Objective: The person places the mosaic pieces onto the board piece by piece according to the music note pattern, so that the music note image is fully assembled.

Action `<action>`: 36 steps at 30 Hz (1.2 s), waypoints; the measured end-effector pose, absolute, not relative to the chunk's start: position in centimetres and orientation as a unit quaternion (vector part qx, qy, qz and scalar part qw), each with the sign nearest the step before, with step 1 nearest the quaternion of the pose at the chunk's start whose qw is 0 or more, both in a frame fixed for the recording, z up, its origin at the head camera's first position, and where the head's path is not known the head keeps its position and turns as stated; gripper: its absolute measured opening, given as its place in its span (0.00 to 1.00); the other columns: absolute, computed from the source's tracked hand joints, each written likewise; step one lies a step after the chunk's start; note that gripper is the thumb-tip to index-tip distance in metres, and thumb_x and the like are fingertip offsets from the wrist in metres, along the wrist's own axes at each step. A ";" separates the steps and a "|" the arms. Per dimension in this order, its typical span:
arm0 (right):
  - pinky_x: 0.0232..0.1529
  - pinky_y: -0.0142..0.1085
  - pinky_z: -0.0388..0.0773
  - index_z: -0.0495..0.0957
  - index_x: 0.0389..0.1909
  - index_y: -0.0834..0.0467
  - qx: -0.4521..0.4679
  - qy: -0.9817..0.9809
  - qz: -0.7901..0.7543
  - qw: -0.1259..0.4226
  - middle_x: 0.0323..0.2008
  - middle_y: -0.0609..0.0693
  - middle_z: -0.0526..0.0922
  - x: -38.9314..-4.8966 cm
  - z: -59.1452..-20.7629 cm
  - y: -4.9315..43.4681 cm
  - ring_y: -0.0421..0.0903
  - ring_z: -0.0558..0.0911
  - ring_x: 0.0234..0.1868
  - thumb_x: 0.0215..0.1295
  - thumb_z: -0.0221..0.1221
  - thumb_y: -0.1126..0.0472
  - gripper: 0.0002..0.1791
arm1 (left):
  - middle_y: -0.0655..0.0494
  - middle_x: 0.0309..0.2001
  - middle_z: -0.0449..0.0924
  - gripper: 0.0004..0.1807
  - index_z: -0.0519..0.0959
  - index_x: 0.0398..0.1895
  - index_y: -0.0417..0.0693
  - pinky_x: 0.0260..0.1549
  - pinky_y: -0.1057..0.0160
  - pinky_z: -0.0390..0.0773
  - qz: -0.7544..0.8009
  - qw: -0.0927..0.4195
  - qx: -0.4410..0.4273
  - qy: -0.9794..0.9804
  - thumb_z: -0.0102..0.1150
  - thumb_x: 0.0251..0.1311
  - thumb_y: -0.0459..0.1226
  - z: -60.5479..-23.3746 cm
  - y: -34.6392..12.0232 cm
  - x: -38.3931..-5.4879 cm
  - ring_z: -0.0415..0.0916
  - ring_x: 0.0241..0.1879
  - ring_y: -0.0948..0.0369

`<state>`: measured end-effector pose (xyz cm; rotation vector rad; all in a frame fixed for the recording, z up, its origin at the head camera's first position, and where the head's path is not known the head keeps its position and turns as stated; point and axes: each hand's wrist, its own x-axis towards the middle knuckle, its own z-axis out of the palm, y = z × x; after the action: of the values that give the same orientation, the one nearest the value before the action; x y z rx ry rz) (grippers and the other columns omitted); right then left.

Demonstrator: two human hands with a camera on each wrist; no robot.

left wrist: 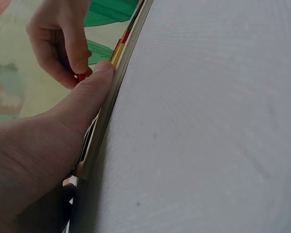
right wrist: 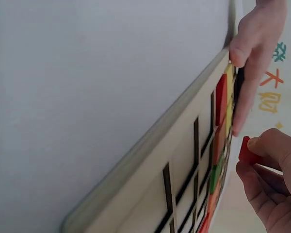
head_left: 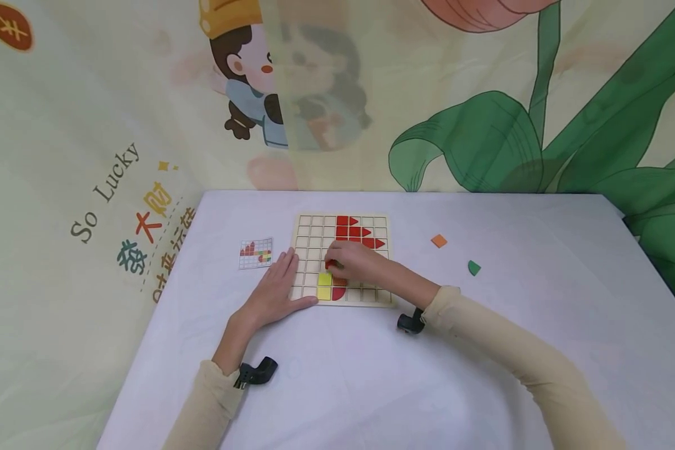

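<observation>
A wooden grid board [head_left: 310, 239] lies on the white table. My right hand [head_left: 357, 259] is over its middle, pinching a small red piece [right wrist: 246, 151] between thumb and fingertips; in the right wrist view the piece stands off the board. My left hand [head_left: 272, 290] rests along the board's left side, fingers straight and spread, thumb at the front edge. Red squares and triangles [head_left: 353, 232] fill cells in the upper right part. Two yellow squares [head_left: 324, 286] and a red rounded piece [head_left: 338, 293] sit near the front edge. A green piece [right wrist: 215, 177] shows among others in the right wrist view.
Left of the board lies a small pattern card [head_left: 255, 246] with a coloured grid. To the right are an orange square [head_left: 439, 240] and a green quarter-round piece [head_left: 474, 268]. A printed curtain [head_left: 326, 169] hangs behind the table's back edge.
</observation>
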<state>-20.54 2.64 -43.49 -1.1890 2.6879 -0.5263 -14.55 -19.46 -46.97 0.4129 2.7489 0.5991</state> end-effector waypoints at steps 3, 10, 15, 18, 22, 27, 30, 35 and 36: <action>0.44 0.30 0.81 0.83 0.42 0.57 -0.374 0.906 -0.168 0.107 0.38 0.50 0.83 -21.0 -43.9 1.6 0.43 0.78 0.37 0.64 0.62 0.58 0.09 | 0.49 0.80 0.33 0.59 0.39 0.78 0.42 0.77 0.46 0.43 0.210 0.147 0.146 0.956 0.57 0.56 0.64 -47.0 -19.4 -14.6 0.31 0.79 0.50; 0.35 0.26 0.76 0.83 0.37 0.56 -0.350 0.914 -0.164 0.122 0.32 0.48 0.79 -21.2 -44.1 0.7 0.41 0.74 0.32 0.64 0.63 0.57 0.06 | 0.48 0.80 0.34 0.59 0.40 0.77 0.41 0.76 0.46 0.43 0.213 0.141 0.147 0.955 0.58 0.56 0.63 -46.9 -19.5 -14.5 0.32 0.79 0.49; 0.32 0.26 0.73 0.83 0.37 0.56 -0.334 0.921 -0.156 0.125 0.32 0.49 0.76 -20.7 -44.0 0.1 0.42 0.74 0.32 0.65 0.61 0.60 0.05 | 0.47 0.80 0.35 0.59 0.41 0.77 0.40 0.76 0.46 0.44 0.213 0.138 0.151 0.955 0.58 0.56 0.63 -46.9 -19.4 -14.5 0.33 0.79 0.48; 0.31 0.25 0.73 0.84 0.38 0.58 -0.323 0.925 -0.149 0.132 0.33 0.50 0.76 -20.4 -43.8 -0.4 0.43 0.74 0.32 0.65 0.61 0.60 0.06 | 0.47 0.80 0.35 0.59 0.41 0.77 0.40 0.76 0.46 0.44 0.214 0.139 0.152 0.955 0.58 0.56 0.63 -46.8 -19.5 -14.5 0.33 0.79 0.48; 0.33 0.26 0.75 0.85 0.38 0.59 -0.321 0.925 -0.147 0.138 0.34 0.50 0.78 -20.4 -43.3 -0.7 0.43 0.75 0.33 0.65 0.61 0.61 0.06 | 0.47 0.80 0.34 0.59 0.41 0.77 0.40 0.76 0.46 0.44 0.215 0.139 0.152 0.955 0.58 0.56 0.63 -46.8 -19.5 -14.5 0.33 0.79 0.48; 0.35 0.26 0.76 0.86 0.37 0.59 -0.327 0.921 -0.146 0.151 0.33 0.49 0.78 -20.6 -43.0 -0.7 0.43 0.75 0.34 0.65 0.62 0.61 0.07 | 0.46 0.79 0.35 0.59 0.41 0.77 0.39 0.76 0.46 0.44 0.215 0.139 0.152 0.955 0.58 0.56 0.63 -46.7 -19.5 -14.5 0.33 0.79 0.48; 0.35 0.26 0.77 0.86 0.36 0.58 -0.329 0.919 -0.151 0.156 0.32 0.49 0.79 -20.6 -43.0 -0.6 0.43 0.75 0.33 0.64 0.62 0.61 0.07 | 0.46 0.79 0.35 0.59 0.41 0.77 0.39 0.76 0.45 0.44 0.216 0.139 0.152 0.954 0.58 0.56 0.63 -46.7 -19.4 -14.5 0.33 0.79 0.47; 0.34 0.25 0.75 0.86 0.34 0.59 -0.341 0.915 -0.149 0.158 0.32 0.49 0.79 -20.8 -43.2 -0.4 0.42 0.75 0.33 0.65 0.62 0.61 0.06 | 0.46 0.79 0.35 0.58 0.41 0.77 0.39 0.76 0.46 0.44 0.217 0.139 0.150 0.955 0.59 0.56 0.62 -46.6 -19.3 -14.4 0.33 0.79 0.48; 0.34 0.25 0.75 0.86 0.34 0.59 -0.343 0.913 -0.149 0.160 0.32 0.49 0.79 -20.9 -43.2 -0.3 0.42 0.74 0.33 0.65 0.62 0.61 0.06 | 0.47 0.79 0.35 0.58 0.41 0.77 0.39 0.76 0.46 0.44 0.218 0.139 0.150 0.954 0.59 0.56 0.62 -46.6 -19.3 -14.4 0.33 0.79 0.48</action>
<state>-20.93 -0.32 -43.23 -0.9798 2.6092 -0.4258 -14.42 -19.27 -46.59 0.4344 2.7582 0.6287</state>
